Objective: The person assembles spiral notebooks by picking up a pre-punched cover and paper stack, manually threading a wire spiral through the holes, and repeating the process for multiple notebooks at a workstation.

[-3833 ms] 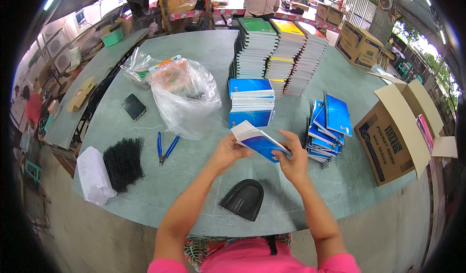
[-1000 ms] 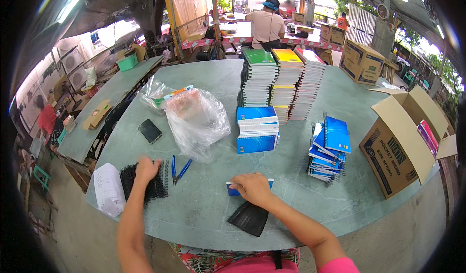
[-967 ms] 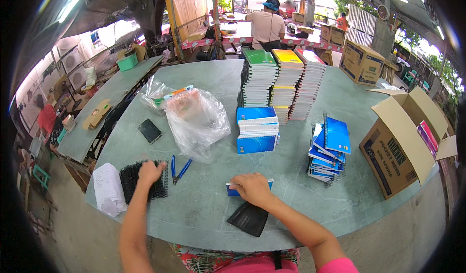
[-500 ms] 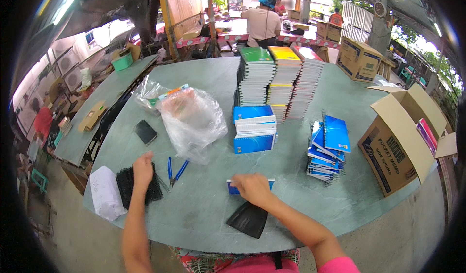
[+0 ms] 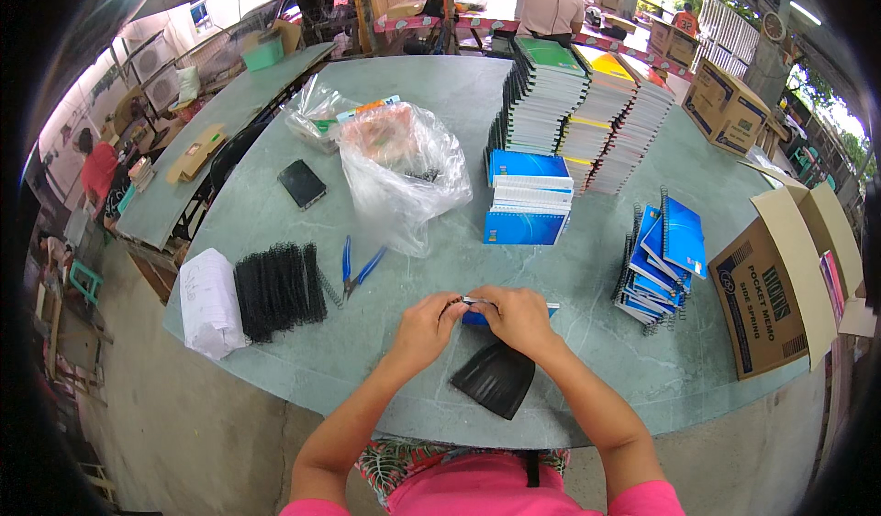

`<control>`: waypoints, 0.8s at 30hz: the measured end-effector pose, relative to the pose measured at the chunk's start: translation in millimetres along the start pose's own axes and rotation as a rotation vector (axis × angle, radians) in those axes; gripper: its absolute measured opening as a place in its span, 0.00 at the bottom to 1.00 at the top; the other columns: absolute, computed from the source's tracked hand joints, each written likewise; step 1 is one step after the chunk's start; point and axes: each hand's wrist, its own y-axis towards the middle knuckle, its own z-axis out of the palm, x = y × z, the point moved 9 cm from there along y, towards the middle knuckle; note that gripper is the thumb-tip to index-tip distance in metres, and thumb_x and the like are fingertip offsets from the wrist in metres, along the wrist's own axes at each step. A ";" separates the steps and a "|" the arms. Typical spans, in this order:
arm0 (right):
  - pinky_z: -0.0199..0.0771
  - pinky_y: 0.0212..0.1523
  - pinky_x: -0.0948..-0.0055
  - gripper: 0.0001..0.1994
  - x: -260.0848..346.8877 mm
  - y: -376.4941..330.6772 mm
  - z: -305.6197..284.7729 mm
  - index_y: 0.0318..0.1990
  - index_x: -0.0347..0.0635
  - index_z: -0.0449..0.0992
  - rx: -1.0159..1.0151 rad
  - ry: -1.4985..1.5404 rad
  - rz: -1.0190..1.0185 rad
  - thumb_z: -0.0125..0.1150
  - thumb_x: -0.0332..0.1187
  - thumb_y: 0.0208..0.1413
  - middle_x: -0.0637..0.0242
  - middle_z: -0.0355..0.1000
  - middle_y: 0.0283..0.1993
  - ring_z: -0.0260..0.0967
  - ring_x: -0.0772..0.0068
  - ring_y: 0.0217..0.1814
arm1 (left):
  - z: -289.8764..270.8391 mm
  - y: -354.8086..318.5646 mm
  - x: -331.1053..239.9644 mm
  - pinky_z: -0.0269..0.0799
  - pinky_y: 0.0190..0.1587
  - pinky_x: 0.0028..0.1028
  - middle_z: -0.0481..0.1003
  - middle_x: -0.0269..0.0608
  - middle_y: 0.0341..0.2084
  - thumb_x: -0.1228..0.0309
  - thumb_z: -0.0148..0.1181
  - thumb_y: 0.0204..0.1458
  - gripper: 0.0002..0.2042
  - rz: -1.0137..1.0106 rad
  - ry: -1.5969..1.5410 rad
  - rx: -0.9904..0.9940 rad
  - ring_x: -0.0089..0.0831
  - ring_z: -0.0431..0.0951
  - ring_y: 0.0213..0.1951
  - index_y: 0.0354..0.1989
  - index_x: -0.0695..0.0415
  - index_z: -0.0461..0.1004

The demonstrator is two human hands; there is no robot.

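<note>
Hands [image 5: 516, 320] together at a notebook [image 5: 473, 318] beyond the pad [image 5: 498, 382]: right clamped on it, left's hold unclear; slackness could skew it.

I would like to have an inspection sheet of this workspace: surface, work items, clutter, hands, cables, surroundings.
Surface: grey-green table, curved near edge.
Work items: blue notebook at the hands; black spiral coils left; loose pile of blue spiral notebooks right.
Clutter: clear plastic bag, blue-handled pliers, dark flat device, black tapered piece.
Hands: right hand grips the notebook; left hand meets it at the upper edge, its grip unclear.
Cables: nothing seen among the work items.
Surroundings: open carton right; closed carton beyond; a person in a light shirt behind.
</note>
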 end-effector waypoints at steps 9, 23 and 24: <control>0.69 0.30 0.59 0.07 3.8 -1.1 1.5 0.37 0.48 0.75 0.028 -0.038 -0.055 0.57 0.32 0.48 0.60 0.74 0.29 0.72 0.55 0.30 | -10.9 8.0 -26.7 0.68 0.34 0.32 0.75 0.48 0.31 0.75 0.58 0.47 0.07 0.213 0.090 -0.107 0.42 0.74 0.34 0.34 0.62 0.74; 0.68 0.32 0.60 0.08 10.2 -1.3 -0.4 0.37 0.46 0.75 0.018 -0.035 -0.163 0.56 0.30 0.47 0.61 0.74 0.31 0.71 0.56 0.34 | -5.4 6.4 1.6 0.67 0.33 0.37 0.72 0.49 0.30 0.71 0.60 0.45 0.11 0.069 0.061 -0.077 0.47 0.71 0.33 0.36 0.61 0.72; 0.68 0.33 0.60 0.08 9.1 -3.7 2.5 0.37 0.46 0.75 0.030 -0.038 -0.177 0.56 0.30 0.47 0.61 0.74 0.31 0.71 0.57 0.34 | 1.4 7.8 8.4 0.67 0.34 0.38 0.72 0.49 0.32 0.70 0.60 0.46 0.11 0.037 0.140 0.068 0.47 0.71 0.34 0.36 0.61 0.72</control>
